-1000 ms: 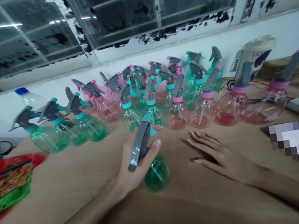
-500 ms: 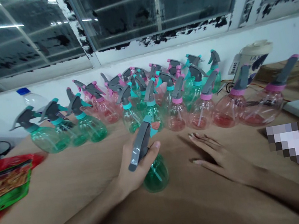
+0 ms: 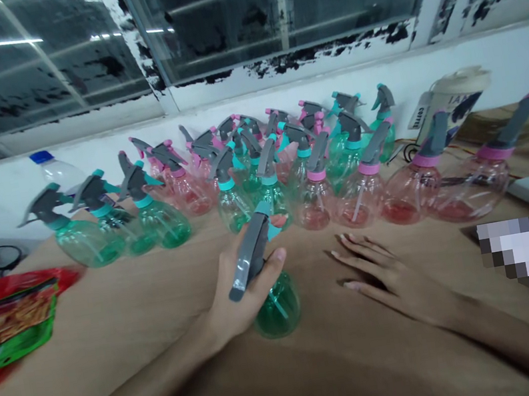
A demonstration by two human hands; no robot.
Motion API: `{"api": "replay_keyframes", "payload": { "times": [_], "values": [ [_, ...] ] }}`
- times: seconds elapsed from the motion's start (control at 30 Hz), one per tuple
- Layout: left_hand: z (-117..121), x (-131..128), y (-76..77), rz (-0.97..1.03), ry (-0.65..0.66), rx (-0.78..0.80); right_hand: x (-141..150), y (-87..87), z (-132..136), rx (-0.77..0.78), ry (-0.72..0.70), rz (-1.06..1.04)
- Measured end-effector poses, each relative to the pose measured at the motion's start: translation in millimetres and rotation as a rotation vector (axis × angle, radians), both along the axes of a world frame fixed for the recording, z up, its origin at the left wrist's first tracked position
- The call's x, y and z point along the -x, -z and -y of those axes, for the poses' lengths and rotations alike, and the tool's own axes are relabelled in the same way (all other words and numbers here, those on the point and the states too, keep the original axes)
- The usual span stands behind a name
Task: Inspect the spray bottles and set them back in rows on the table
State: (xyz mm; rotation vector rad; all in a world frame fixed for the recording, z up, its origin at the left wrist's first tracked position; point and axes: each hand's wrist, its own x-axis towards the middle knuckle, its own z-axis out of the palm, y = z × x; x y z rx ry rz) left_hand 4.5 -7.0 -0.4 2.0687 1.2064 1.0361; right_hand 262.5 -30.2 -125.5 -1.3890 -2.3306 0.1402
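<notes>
My left hand [image 3: 244,289] is wrapped round the neck of a green spray bottle [image 3: 279,307] with a grey trigger head and a teal nozzle. The bottle stands upright on the table in front of me, its nozzle pointing away. Green liquid shows in its clear body. To its right, my right hand [image 3: 384,279] hovers over or rests on the tabletop with fingers spread and nothing in them; I cannot tell whether it touches. Just beyond both hands stand a green spray bottle [image 3: 272,200] with a teal collar and a pink spray bottle [image 3: 315,206] with a pink collar.
Several more green and pink spray bottles [image 3: 171,224] crowd the back of the wooden table [image 3: 136,314]. A red and green snack packet [image 3: 21,320] lies at left. A clear bottle with a blue cap [image 3: 57,172] and a white cup [image 3: 457,91] stand against the wall.
The view has shifted slightly. My right hand's fingers have spread a little more. My left hand keeps its hold on the green spray bottle, which stays in place.
</notes>
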Motion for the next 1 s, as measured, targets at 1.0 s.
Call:
{"api": "replay_keyframes", "payload": {
  "times": [1.0],
  "values": [
    [-2.9, 1.6, 2.1, -0.042, -0.017, 0.012, 0.1, 1.0, 0.6, -0.045, -0.022, 0.001]
  ]
}}
